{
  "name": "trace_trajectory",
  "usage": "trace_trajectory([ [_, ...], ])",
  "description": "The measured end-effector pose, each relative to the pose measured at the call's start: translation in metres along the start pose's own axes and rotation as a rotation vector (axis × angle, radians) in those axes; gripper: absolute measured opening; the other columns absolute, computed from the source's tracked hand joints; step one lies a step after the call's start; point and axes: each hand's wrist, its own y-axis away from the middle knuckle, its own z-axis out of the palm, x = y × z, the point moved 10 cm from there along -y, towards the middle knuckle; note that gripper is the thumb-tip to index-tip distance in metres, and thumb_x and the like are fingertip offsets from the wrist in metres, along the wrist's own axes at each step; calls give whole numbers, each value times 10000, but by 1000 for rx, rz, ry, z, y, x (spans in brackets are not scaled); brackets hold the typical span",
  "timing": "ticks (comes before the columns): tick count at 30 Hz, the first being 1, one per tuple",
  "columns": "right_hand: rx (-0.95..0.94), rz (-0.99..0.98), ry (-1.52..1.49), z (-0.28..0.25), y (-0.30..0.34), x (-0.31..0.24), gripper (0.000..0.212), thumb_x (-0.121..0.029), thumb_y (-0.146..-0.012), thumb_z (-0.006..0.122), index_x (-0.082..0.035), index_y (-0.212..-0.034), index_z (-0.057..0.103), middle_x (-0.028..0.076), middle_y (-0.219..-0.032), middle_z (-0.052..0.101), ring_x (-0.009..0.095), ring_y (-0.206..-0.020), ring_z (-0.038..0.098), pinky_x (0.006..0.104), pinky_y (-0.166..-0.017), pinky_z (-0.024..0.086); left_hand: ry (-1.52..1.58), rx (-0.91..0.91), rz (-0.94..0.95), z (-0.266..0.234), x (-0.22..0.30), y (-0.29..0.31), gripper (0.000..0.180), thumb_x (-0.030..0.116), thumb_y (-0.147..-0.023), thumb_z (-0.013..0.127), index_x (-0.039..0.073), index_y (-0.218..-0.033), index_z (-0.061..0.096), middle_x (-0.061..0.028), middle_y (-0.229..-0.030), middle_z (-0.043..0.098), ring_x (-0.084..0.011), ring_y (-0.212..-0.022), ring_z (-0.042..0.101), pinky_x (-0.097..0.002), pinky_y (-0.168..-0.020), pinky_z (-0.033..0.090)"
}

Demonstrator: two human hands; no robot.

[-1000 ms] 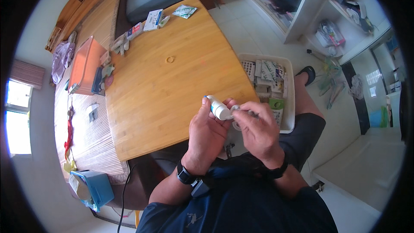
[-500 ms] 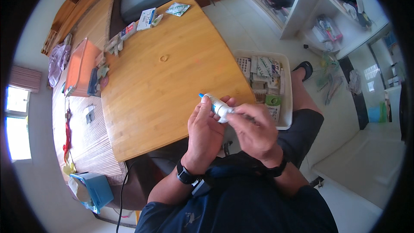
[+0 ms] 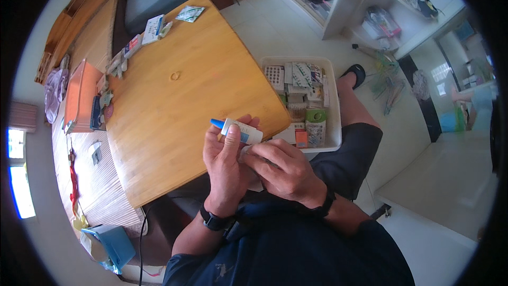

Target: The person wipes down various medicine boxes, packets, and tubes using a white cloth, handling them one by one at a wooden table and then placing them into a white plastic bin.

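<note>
My left hand (image 3: pixel 222 156) is closed around a small white bottle (image 3: pixel 251 134) with a pointed blue cap, its thumb pressed along the label. The bottle lies tilted across the fingers, cap to the left, above the near right corner of the wooden table (image 3: pixel 174 127). Just below the bottle's base, my right hand (image 3: pixel 288 172) pinches a crumpled white piece (image 3: pixel 244 152) that looks like tissue or thin film. Its fingers hide most of that piece, and the two hands almost meet.
Right of the table stands a white bin (image 3: pixel 334 100) full of medicine boxes and blister packs. Along the table's far left edge lie small boxes (image 3: pixel 153 28) and a green-white packet (image 3: pixel 190 14). An orange basket (image 3: pixel 79 98) stands at left; a ring-shaped item (image 3: pixel 174 76) lies mid-table.
The bottle now rests in my left hand with more of its body showing. My right hand has moved off its base and down, pinching the white piece. The view has shifted right.
</note>
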Motion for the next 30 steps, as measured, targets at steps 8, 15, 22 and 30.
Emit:
trace_trajectory([
  [8,99,-3,38,-7,16,6,462,-104,-839,983,-29,-1266,822,111,-1303,746,328,-1072,763,427,-906,664,-18,-39,-59,4,-2,5,373,307,-1274,599,1,-1487,592,-232,-1456,748,-348,-1381,749,-508,-1179,623],
  [15,276,92,-97,-24,28,11,406,18,-874,970,-75,-1251,850,99,-1301,775,303,-1121,765,422,-922,646,194,-160,-279,19,-24,11,475,429,-1271,582,26,-1522,600,-204,-1411,765,-352,-1349,747,-542,-1199,602],
  [22,279,-19,-22,-27,32,10,371,-32,-877,986,-76,-1227,872,102,-1329,758,298,-1136,761,416,-935,647,455,-146,-326,29,-32,19,437,385,-1274,590,27,-1526,577,-209,-1408,750,-366,-1367,738,-542,-1198,595],
  [30,315,254,-166,-26,30,23,336,102,-845,948,-112,-1081,840,96,-1239,752,278,-1098,773,378,-898,644,400,-181,-230,26,-20,17,424,381,-1273,594,40,-1526,612,-200,-1397,761,-367,-1373,740,-543,-1219,577],
])
